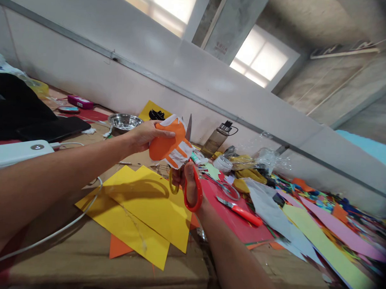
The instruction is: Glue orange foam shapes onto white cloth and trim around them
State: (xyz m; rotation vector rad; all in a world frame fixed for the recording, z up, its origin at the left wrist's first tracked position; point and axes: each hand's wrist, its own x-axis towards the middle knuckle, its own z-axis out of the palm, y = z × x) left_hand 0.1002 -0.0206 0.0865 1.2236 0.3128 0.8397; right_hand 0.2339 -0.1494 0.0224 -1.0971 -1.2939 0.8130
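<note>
My left hand [147, 137] pinches an orange paper cutout [167, 139] backed with white paper, held up over the table. Narrow orange strips with white between them run along its lower right side. My right hand [191, 187] grips a pair of scissors [195, 198] with one red and one yellow handle loop. Their blades are apart at the cutout's right edge, one pointing up past it and the other partly hidden behind the paper. Below both hands, yellow sheets [141, 214] lie overlapped on the cardboard-covered table [79, 263], with an orange sheet [118, 247] under them.
A red-handled utility knife [241, 211] lies on a red sheet [218, 218] to the right. Behind stand a bottle [215, 139] and a metal bowl [125, 122]. Coloured paper strips [332, 236] and scraps cover the right side. A white cable [81, 218] crosses the left.
</note>
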